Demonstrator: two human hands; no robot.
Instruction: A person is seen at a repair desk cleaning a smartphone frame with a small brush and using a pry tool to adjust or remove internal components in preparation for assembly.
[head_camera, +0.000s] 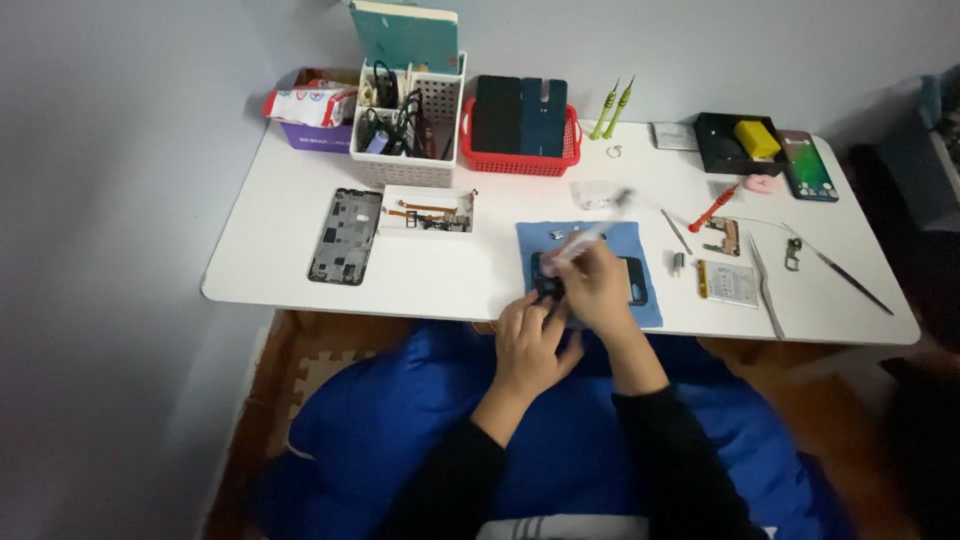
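- While both hands meet over a blue mat (590, 240) near the front edge of a white table (450, 275), a dark phone (635, 280) lies flat on that mat.
- Left hand (530, 340) rests on the phone's left end, fingers curled; how tightly it grips cannot be told.
- Right hand (597, 285) pinches a thin, blurred tool (590, 230) above the phone.
- Red basket (520, 160), green screwdrivers (612, 108) and a phone frame (345, 235) sit well apart.

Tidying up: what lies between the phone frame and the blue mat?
Head view: a white tray of small parts sits up there; nearer, bare table separates phone frame and blue mat.
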